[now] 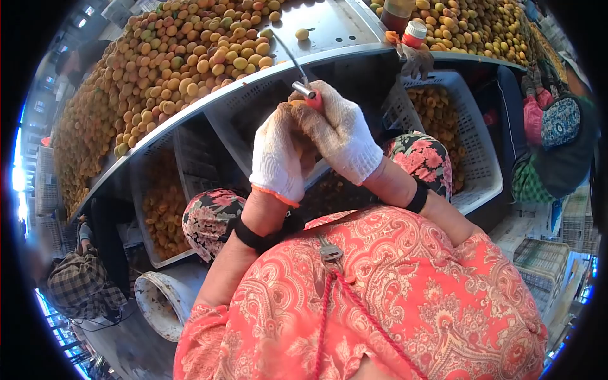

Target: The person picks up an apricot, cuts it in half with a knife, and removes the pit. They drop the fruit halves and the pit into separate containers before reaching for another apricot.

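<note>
Both my hands wear white knit gloves with brown-stained fingers and meet close together in front of the trough edge. My right hand (339, 126) is closed around a thin-bladed pitting tool (305, 88) with a metal collar and a red part. Its narrow blade points up and away, over the metal table (335, 25). My left hand (278, 149) is closed, pressed against the right fingers. A bit of orange fruit, seemingly an apricot (294, 103), shows between the fingers; the rest is hidden.
Apricots (196, 50) are heaped on the table, with one loose apricot (303, 34) nearer. A red jar with a white lid (415, 33) and a dark glove (417, 62) sit at the edge. Below are crates (481, 155) of halved fruit and a white bucket (152, 304). Other people sit on both sides.
</note>
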Demonstrator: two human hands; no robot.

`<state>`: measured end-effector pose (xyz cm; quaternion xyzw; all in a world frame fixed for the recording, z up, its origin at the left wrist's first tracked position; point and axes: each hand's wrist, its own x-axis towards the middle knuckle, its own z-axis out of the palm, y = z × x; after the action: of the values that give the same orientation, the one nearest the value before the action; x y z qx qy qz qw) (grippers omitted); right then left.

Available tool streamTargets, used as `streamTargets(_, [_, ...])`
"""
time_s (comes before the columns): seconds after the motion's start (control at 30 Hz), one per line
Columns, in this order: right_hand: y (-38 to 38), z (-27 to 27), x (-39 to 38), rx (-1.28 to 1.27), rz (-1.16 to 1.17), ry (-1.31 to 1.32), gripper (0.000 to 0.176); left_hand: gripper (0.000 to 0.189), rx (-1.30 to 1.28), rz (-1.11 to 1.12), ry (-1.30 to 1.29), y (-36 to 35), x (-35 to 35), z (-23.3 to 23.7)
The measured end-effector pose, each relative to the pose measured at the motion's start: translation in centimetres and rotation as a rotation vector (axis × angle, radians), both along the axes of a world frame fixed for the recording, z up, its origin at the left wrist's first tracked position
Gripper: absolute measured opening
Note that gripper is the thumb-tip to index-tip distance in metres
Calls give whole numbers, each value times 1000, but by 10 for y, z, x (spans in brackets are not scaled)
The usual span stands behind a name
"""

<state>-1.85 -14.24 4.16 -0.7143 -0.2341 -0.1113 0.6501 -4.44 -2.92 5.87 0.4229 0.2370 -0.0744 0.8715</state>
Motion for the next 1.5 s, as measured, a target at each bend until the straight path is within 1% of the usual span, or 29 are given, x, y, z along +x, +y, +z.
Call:
streamTargets(0.03, [-1,-2,-1,-1,-2,7,14,24,-1,-2,7,1,-1,-2])
streamTargets(0.1, [-5,-9,0,-74,35,39,16,24,-69,-93,231,7,0,-4])
streamTargets(0.13, [-6,-13,2,-75,28,48,16,24,-70,-101,240,9,1,-9])
streamTargets(0.2, [-8,-20,6,6,109,66,15,23,-160,-160,127,13,3,-21])
streamTargets(0.23, [-9,-17,5,58,145,154,13,23,-178,-193,85,16,3,-22])
streamTargets(0.27, [-9,-17,5,60,139,154,13,23,-176,-198,87,16,3,-21])
streamTargets(0.33, [-10,-17,4,330,240,479,12,23,1,-251,5,14,5,-16])
streamTargets(0.37, [-8,-19,5,323,234,457,12,23,-3,-272,4,13,8,-15])
streamTargets(0.4, [-8,-21,4,313,231,438,12,21,54,-258,0,13,9,-14])
streamTargets(0.43, [-13,-18,5,38,123,237,13,23,115,-236,-4,14,8,-14])
streamTargets(0.47, [-14,-18,5,40,123,237,13,23,117,-237,-3,14,8,-16])
streamTargets(0.53, [-13,-14,5,-161,-28,84,13,26,-128,-329,-106,18,6,-15])
streamTargets(0.57, [-14,-9,4,-91,-63,40,13,29,-160,-349,-125,19,4,-10])
streamTargets(0.6, [-10,-8,4,247,41,153,13,29,-159,-342,-129,18,3,-8])
streamTargets(0.67, [-28,18,0,483,102,431,13,31,-92,-341,-224,18,0,-6])
streamTargets(0.7, [-29,20,2,560,109,322,13,35,-125,-375,-243,21,1,-6])
streamTargets(0.73, [-29,24,1,561,112,318,13,35,-123,-374,-247,20,0,-6])
streamTargets(0.8, [-31,35,0,617,129,302,24,38,-50,-315,-239,13,-5,-2])
streamTargets(0.83, [-24,41,-1,662,34,270,28,38,-52,-319,-237,12,-7,-2])
streamTargets(0.87, [-24,41,0,660,31,270,28,39,14,-349,-289,11,-8,-2])
streamTargets(0.93, [-25,41,4,866,143,358,21,41,78,-381,-342,9,-10,-1])
streamTargets(0.97, [-24,40,5,911,150,373,22,42,109,-396,-318,7,-12,2])
streamTargets(1.0, [-25,40,7,911,151,374,22,44,141,-408,-293,6,-12,3])
streamTargets(1.07, [-27,39,10,985,259,380,25,41,130,-409,-266,5,-12,2])
streamTargets(1.17, [-25,39,13,969,259,339,28,34,119,-407,-216,-1,-12,3])
streamTargets(1.3, [-25,33,14,964,255,370,29,24,96,-413,-158,-7,-13,8])
streamTargets(1.37, [-26,32,14,889,252,334,29,25,94,-418,-158,-10,-12,8])
streamTargets(1.47, [-22,30,12,871,203,377,30,28,88,-409,-150,-16,-13,8])
streamTargets(1.5, [-21,32,10,875,194,395,36,30,88,-392,-140,-17,-13,8])
